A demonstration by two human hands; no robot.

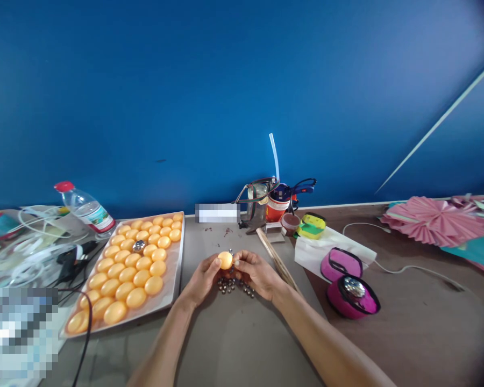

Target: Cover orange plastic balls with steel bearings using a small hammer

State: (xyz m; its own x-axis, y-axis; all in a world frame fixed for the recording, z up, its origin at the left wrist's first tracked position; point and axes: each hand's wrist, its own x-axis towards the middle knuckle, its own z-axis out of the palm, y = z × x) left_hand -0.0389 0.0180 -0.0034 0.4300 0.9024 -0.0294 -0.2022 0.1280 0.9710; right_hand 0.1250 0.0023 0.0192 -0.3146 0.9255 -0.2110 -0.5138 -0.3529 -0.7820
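My left hand (205, 278) is closed on an orange ball (225, 260) that looks like a table tennis ball, gripping its left side. On the other side of the ball, the fingers of my right hand (255, 271) are pinched together; what they hold, if anything, is too small to make out. Just below both hands, several small shiny metal balls (226, 286) lie on the grey work surface (221, 344). To the left, a shallow white tray (170, 287) holds rows of similar orange balls (125, 291), with one silver ball (139, 245) among them.
A water bottle (89, 210) leans behind the tray, near tangled cables (40, 258). Wooden sticks (278, 258), a glass jar (256, 206) and an orange container (277, 208) stand or lie ahead. On the right are an open magenta case (342, 301) and pink folded paper (431, 220).
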